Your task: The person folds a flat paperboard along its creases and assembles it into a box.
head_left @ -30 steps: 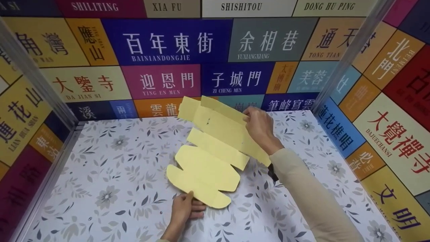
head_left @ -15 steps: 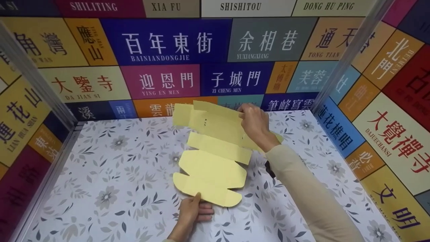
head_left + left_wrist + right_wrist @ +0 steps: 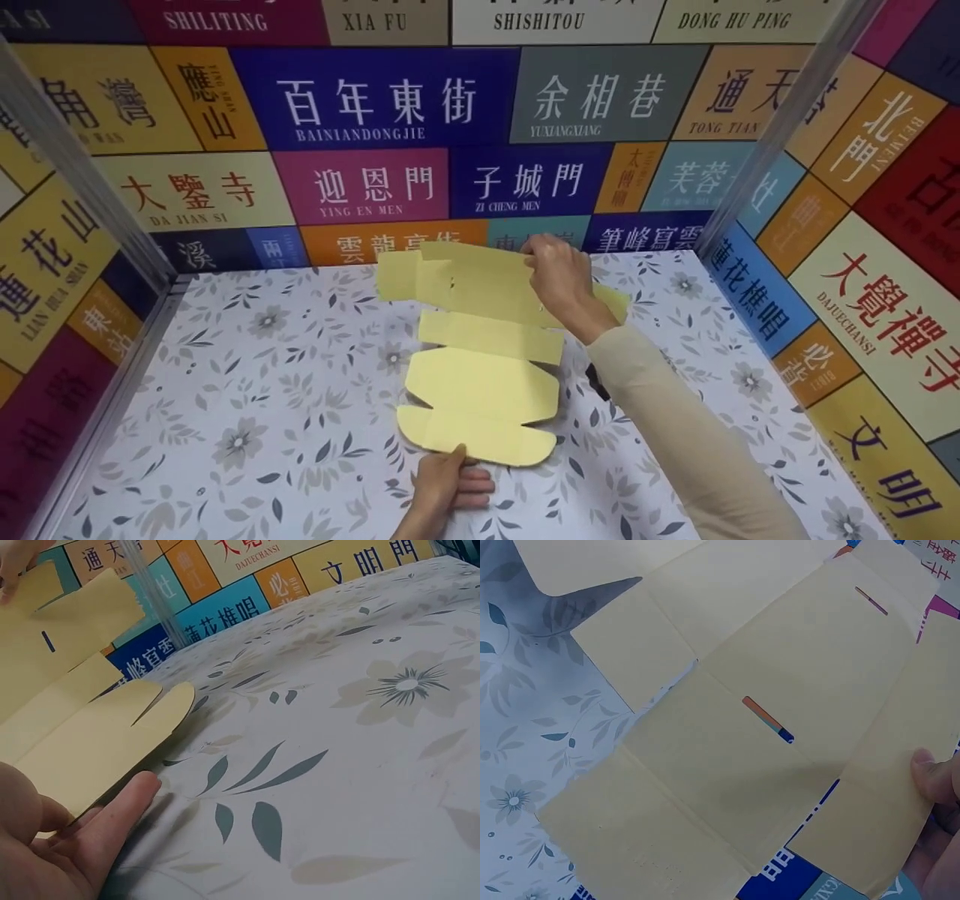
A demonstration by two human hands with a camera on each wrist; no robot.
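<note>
A flat yellow cardboard box blank [image 3: 480, 382], with creases, notched flaps and rounded tabs, spans both hands in the head view. My left hand [image 3: 444, 484] pinches its near edge, thumb on top and the other fingers stretched out below. At the far end my right hand [image 3: 561, 281] grips the upper flap, and that end is tilted up off the table. In the right wrist view two thin slots cut through the cardboard [image 3: 705, 787], and the right thumb [image 3: 930, 769] presses on a side flap. The left wrist view shows the left fingers [image 3: 124, 814] beneath the cardboard's edge.
The table [image 3: 285, 420] has a white cover with grey leaves and flowers. Colourful panels with printed signs form a back wall [image 3: 375, 97] and side walls, joined by clear corner strips. A dark band [image 3: 598, 381] shows by the right wrist.
The box blank has turned from a slant to nearly straight away from me. Its far end has lowered and shifted left with my right hand; my left hand has moved right and nearer.
</note>
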